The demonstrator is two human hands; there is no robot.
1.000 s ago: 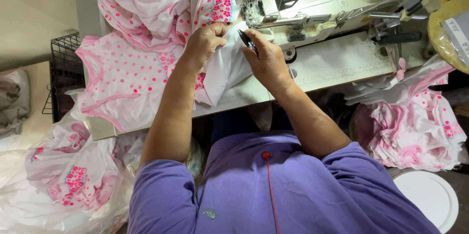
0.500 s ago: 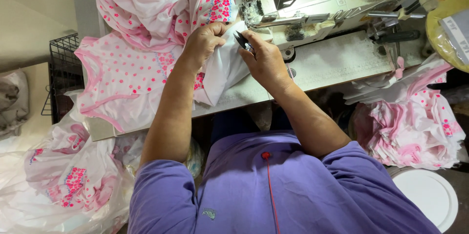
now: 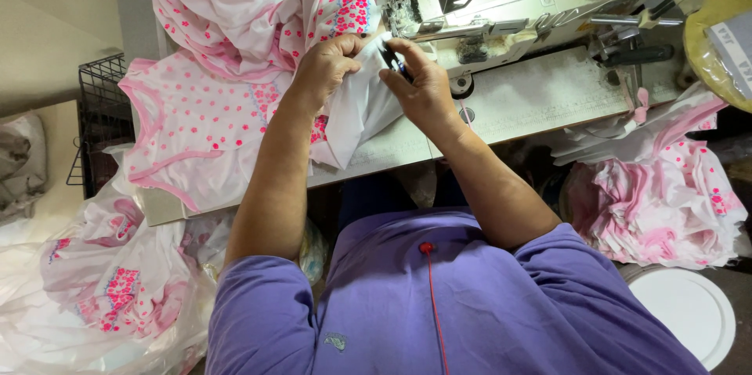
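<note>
A soft white cloth (image 3: 356, 113), smooth and loosely folded, hung over the front edge of the pale table (image 3: 533, 97) just before the sewing machine (image 3: 486, 15). The left hand (image 3: 325, 70) had its grip clamped on the cloth's upper edge. The right hand (image 3: 423, 85) pinched a small dark tool (image 3: 392, 58) against the same edge. Pink-dotted garments (image 3: 204, 132) lay heaped to the left.

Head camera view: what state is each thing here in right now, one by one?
left hand: gripping the white cloth
right hand: pinching a small dark tool at the cloth
white cloth: hanging folded over the table edge
dotted pink garment: spread flat
sewing machine: lit, no cloth under its needle
pink stack: piled at right
</note>
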